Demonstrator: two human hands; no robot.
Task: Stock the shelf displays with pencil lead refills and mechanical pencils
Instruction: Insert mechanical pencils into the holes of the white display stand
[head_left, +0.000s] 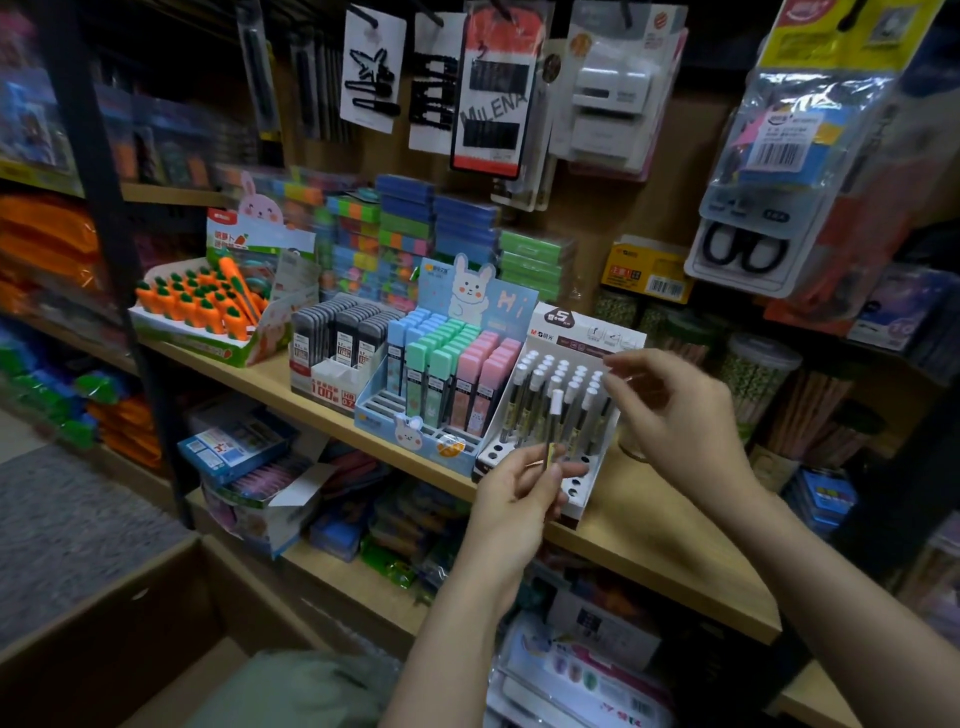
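L hand (511, 493): fingers pinch one white-capped mechanical pencil (554, 423), upright, in front of white display box (582, 491) on wooden shelf (649, 525). R hand (670, 410): fingers loosely curled, tips at pencil caps in box's rear rows; grip cannot be told.

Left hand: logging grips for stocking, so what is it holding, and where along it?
The left hand pinches a slim white-capped mechanical pencil near its lower end.
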